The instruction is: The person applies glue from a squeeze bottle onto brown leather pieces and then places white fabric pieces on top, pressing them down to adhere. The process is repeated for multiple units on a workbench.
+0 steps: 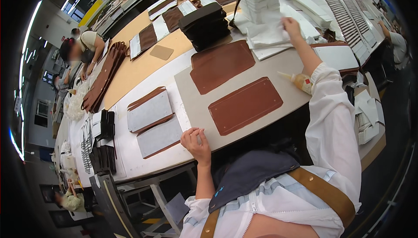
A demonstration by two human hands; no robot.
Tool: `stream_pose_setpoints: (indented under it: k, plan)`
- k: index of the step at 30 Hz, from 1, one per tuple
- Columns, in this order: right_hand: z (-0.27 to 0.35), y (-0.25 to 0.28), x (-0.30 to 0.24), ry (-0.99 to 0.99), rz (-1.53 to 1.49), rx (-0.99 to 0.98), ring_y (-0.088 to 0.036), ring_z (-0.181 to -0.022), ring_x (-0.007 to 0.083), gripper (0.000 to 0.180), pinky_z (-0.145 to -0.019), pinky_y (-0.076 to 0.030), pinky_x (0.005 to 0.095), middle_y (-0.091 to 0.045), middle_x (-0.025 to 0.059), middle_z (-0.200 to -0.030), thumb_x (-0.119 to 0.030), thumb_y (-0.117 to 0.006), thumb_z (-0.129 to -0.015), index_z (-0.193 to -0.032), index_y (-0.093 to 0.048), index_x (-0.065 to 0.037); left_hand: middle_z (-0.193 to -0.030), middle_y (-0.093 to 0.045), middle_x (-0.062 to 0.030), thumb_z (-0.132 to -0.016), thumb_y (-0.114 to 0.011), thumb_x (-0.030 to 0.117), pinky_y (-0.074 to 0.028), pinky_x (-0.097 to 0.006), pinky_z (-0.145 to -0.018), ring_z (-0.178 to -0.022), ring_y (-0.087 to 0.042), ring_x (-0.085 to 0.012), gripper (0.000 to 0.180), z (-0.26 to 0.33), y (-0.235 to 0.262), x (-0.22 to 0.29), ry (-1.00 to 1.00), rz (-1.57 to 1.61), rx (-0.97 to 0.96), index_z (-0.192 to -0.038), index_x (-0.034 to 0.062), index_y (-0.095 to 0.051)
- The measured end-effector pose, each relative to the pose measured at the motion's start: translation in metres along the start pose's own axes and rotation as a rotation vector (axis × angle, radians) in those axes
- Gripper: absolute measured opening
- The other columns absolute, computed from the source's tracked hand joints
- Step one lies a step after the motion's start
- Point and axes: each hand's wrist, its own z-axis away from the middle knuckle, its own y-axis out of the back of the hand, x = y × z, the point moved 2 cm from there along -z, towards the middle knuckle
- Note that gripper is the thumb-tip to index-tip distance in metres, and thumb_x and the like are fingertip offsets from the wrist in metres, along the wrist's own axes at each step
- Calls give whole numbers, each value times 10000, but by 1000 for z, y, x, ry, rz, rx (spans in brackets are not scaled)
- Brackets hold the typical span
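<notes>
My right hand (292,28) reaches to the far right, its fingers closed at the edge of a thin white sheet (266,35) below a tall pile of folded white material (260,2). By the near table edge rests my left hand (197,146), its fingers curled loosely with nothing visible in them. In front of me, two flat brown leather panels (245,106) (223,66) lie on a grey board (191,92). Left of them are two stacks of brown pieces with grey backing (150,111) (160,137), the nearer one beside my left hand.
A glue bottle (301,82) with a pointed nozzle lies near my right forearm. Behind the panels stands a dark stack (203,26). Brown straps (104,76) and black bundles (103,140) lie to the left. Other people work around the tables.
</notes>
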Motion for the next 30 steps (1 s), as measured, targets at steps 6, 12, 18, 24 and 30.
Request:
stream_pose_setpoints:
  k: [6, 12, 18, 24, 30]
  plan:
    - [-23, 87, -91, 262, -441, 731, -670, -702, 164, 271, -538, -567, 322, -665, 112, -936, -179, -596, -966, -1118, -578, 44, -993, -641, -94, -945, -641, 80, -408, -421, -966, -1034, -564, -280, 46, -5, 10, 4, 39, 98, 31, -911, 50, -653]
    - [132, 44, -237, 572, 45, -256, -471, -631, 7, 263, -541, -387, 184, -606, -49, -739, -125, -715, -930, -1149, -589, -50, -1138, -621, -128, -935, -664, 117, -402, -413, -1018, -1123, -547, -296, 276, -60, 17, 65, -22, 457, 3, -1186, 31, -591]
    - [300, 10, -266, 465, 278, -901, -509, -587, 115, 290, -577, -427, 276, -598, 66, -666, -61, -713, -919, -1092, -480, -47, -1197, -625, -117, -897, -746, 191, -428, -390, -1018, -1159, -550, -276, 403, -88, 11, 155, -82, 922, -514, -1235, 16, -613]
    - [330, 12, -228, 168, 84, -1060, -713, -754, 297, 316, -671, -518, 352, -707, 145, -836, -229, -681, -974, -1117, -483, -29, -853, -671, -77, -986, -652, 172, -499, -301, -737, -765, -611, -147, 197, -70, 24, 157, 210, 976, -828, -1052, -12, -678]
    - [325, 23, -177, -126, 145, -1540, -615, -774, 105, 423, -710, -497, 280, -686, 63, -818, -332, -791, -888, -1081, -628, 8, -752, -586, -35, -1035, -572, 192, -446, -279, -647, -709, -525, -113, 239, -61, 47, 112, 279, 805, -695, -966, -20, -657]
